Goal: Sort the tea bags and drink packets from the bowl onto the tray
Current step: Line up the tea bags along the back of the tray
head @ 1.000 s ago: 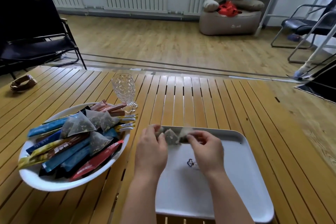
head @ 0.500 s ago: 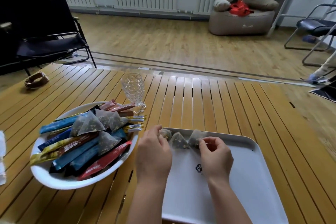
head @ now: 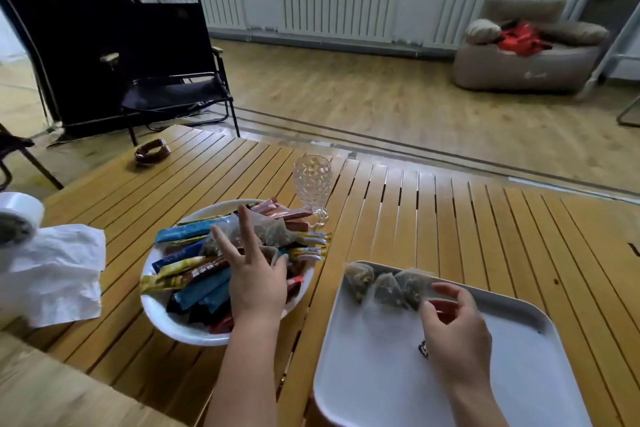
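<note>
Left grip [head: 254, 279] is over the white bowl [head: 173, 321], thumb and forefinger pinching a pyramid tea bag [head: 273, 253] while the other fingers [head: 246, 229] spread upward. Further left on the slatted wooden desk [head: 450, 215] lie a crumpled white tissue [head: 55, 274] and a roll of tape [head: 15, 218] at the frame edge. The bowl is heaped with drink packets [head: 194, 288] in blue, yellow, brown and red, with more tea bags among them. A patterned glass goblet [head: 311, 184] stands just beyond the bowl's far rim. To the right, the white tray [head: 381, 374] carries three pyramid tea bags [head: 384, 288] in a row along its far edge, touching one another. Right grip [head: 453, 319] hovers over the tray with loosely curled fingers beside the rightmost bag; whether it touches the bag cannot be told.
</note>
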Tool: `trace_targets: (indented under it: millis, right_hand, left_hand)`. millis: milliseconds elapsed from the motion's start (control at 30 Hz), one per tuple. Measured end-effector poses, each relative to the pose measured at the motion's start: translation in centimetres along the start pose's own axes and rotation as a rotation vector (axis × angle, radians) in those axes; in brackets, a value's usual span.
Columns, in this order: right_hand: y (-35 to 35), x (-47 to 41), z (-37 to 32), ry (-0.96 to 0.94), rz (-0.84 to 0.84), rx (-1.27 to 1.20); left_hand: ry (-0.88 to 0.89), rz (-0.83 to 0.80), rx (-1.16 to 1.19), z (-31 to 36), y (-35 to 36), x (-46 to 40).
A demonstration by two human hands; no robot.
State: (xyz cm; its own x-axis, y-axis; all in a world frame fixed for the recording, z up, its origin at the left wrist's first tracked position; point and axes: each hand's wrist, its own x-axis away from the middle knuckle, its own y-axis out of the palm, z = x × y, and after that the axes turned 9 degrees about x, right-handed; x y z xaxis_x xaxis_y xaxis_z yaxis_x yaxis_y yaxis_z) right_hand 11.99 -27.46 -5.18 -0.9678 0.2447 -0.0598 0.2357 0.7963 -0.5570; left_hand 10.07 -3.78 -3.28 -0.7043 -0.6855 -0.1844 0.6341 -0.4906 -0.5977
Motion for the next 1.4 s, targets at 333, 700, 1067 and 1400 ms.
trace_targets:
  millis: [333, 700, 1067, 1400]
  right_hand:
    - [-0.4, 0.4, -0.8, -0.013, -0.023, -0.045]
    - [-3.7, -0.6, 0.6, -0.03, -0.205, -0.016]
    - [-4.2, -1.3, 2.3, -0.028, -0.073, 0.18]
    - [-1.8, -1.8, 2.0, 0.063, -0.047, -0.07]
  left_hand:
    - [0.079, 0.08, -0.01, 1.1, -0.7, -1.7]
    - [0.307, -0.518, 0.097, 5.5, 3.0, 9.4]
    - [0.283, -0.572, 0.031, 5.8, 3.9, 8.5]
    - [0.265, -0.419, 0.128, 6.3, 2.4, 7.7]
